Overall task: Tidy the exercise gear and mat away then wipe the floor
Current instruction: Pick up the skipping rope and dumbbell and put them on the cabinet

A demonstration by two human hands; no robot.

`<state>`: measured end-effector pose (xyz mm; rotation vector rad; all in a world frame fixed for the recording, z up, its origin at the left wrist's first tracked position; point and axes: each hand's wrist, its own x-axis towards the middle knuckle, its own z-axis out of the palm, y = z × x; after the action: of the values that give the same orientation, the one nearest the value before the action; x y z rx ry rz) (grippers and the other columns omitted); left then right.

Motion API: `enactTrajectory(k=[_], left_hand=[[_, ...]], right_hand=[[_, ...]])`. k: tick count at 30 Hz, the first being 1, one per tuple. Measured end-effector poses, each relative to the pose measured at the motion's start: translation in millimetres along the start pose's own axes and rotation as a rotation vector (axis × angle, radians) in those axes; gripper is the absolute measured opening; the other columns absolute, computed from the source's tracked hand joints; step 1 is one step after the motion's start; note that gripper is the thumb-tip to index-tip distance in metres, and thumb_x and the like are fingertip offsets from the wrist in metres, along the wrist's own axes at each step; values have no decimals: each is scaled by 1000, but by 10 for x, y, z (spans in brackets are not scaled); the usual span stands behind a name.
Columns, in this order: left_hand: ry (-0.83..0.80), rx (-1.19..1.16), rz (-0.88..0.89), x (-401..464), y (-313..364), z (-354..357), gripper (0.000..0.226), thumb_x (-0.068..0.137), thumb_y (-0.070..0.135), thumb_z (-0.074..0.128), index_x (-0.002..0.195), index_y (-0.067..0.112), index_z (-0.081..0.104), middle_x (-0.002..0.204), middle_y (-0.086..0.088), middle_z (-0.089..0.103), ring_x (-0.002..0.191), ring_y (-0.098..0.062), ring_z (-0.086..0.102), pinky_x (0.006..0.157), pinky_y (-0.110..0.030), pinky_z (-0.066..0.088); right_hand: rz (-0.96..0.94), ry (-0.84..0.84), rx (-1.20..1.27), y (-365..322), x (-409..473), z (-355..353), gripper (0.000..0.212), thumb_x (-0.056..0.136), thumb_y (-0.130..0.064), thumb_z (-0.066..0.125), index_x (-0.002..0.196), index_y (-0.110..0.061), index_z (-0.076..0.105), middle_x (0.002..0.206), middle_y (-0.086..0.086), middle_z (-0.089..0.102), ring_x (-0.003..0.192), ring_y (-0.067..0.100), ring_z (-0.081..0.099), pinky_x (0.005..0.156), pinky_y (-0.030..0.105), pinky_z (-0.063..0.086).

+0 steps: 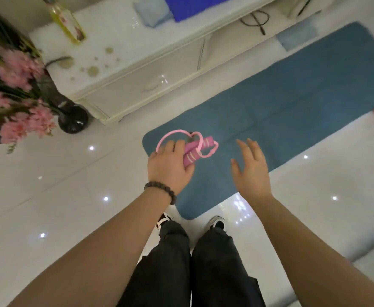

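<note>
Rope (198,149) gripped by left hand (169,167)

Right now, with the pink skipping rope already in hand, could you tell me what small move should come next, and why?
Probably carry the skipping rope to the white cabinet and set it down. The left hand grips its handles with the cord looped, the right hand is open, and the blue mat still lies unrolled.
</note>
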<state>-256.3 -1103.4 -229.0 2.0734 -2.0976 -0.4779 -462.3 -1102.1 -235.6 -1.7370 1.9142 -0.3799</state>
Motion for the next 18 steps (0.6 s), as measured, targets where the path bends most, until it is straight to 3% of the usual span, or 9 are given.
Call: enactTrajectory(k=[9,18], left_hand=[[30,-14,399,72,1823,-635,29,78,40,65,94,20,54,88,-1,61,83,-26,59,76,-38,35],[52,-5,612,-153,3940,-136,29,81,45,61,99,23,58,93,2,65,85,-23,57,77,-37,33]], right_hand=[[325,412,-36,720,-1017,-1846,50,92,-16,55,140,-11,43,150,14,34,140,31,27,114,41,24],[535,526,11,2184,-1675,-2901,52,92,-17,53,142,-13,38,153,14,28,142,29,21,115,36,18]])
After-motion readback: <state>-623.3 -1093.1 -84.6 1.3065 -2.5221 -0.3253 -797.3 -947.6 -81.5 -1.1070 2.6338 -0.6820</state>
